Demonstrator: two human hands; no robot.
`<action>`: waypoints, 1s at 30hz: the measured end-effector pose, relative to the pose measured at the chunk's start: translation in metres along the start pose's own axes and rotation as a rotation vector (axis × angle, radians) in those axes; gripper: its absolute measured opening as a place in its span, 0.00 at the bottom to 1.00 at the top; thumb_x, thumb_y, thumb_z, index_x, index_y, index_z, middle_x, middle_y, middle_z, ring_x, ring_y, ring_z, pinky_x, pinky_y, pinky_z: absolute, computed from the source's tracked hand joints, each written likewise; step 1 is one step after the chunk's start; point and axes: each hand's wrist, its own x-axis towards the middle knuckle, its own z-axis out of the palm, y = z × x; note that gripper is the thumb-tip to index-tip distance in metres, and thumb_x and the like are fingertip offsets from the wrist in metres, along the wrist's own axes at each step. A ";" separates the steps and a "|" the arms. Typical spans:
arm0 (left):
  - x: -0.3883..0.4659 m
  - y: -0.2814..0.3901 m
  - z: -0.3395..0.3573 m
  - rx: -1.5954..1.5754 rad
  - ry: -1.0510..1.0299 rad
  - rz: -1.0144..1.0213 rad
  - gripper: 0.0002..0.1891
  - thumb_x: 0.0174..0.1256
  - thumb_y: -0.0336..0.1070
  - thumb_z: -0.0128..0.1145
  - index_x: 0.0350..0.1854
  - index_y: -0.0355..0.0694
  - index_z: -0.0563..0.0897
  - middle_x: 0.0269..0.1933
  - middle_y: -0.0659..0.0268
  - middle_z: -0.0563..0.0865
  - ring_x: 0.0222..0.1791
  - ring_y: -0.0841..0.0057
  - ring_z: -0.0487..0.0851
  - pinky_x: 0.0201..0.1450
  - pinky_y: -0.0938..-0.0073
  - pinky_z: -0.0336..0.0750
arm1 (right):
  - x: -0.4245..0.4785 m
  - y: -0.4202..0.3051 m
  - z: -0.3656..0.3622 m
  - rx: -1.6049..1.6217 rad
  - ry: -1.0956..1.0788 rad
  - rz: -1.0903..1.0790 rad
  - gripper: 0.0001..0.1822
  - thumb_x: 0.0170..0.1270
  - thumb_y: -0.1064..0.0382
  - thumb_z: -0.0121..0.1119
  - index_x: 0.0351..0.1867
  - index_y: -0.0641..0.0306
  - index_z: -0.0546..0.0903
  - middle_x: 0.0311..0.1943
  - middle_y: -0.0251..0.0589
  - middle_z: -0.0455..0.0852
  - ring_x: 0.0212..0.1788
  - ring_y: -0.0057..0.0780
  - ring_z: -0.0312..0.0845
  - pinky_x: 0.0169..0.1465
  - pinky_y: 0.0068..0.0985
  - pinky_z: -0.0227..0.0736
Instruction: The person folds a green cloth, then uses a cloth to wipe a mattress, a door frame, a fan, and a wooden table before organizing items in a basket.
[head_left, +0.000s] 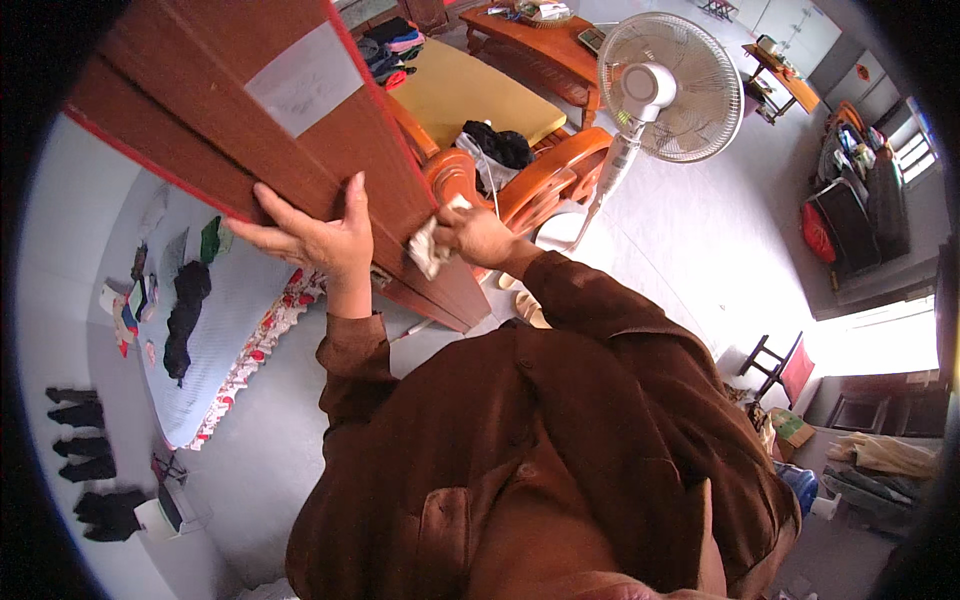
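Observation:
A brown wooden door (300, 161) with red-trimmed edges stands upright in front of me, seen steeply from above. A pale rectangular sheet (306, 79) is stuck high on it. My left hand (319, 236) rests against the door with thumb and fingers spread, the fingertips near its left edge. In my right hand (480, 236) is a crumpled white cloth (429, 247), pressed to the door close to its right edge. A metal latch plate (381, 276) shows lower down, below my left wrist.
Right of the door are a carved wooden armchair (555, 176) and a white standing fan (649, 86). A bed (206, 360) with a frilled floral edge lies to the left. Slippers (531, 307) sit on the floor by the door's foot. A red-seated chair (791, 367) is at right.

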 end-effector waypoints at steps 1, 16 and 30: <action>-0.002 -0.002 0.001 0.067 0.014 0.006 0.57 0.57 0.65 0.70 0.80 0.33 0.57 0.78 0.28 0.40 0.77 0.28 0.49 0.69 0.26 0.55 | -0.012 -0.001 -0.001 0.151 -0.023 0.085 0.11 0.54 0.65 0.63 0.40 0.51 0.83 0.41 0.40 0.79 0.43 0.45 0.84 0.42 0.41 0.82; -0.012 -0.001 0.018 0.253 0.072 0.009 0.52 0.65 0.66 0.58 0.80 0.33 0.55 0.76 0.20 0.44 0.74 0.27 0.54 0.68 0.29 0.56 | -0.044 0.044 -0.012 0.269 -0.284 0.398 0.15 0.55 0.62 0.64 0.46 0.51 0.86 0.44 0.48 0.87 0.46 0.51 0.86 0.46 0.45 0.81; -0.051 0.027 0.051 0.319 0.091 -0.087 0.44 0.79 0.58 0.44 0.82 0.30 0.44 0.81 0.32 0.41 0.81 0.34 0.42 0.79 0.35 0.40 | -0.243 0.247 -0.196 0.069 0.566 1.130 0.28 0.54 0.62 0.68 0.61 0.52 0.80 0.46 0.53 0.89 0.50 0.55 0.86 0.51 0.41 0.80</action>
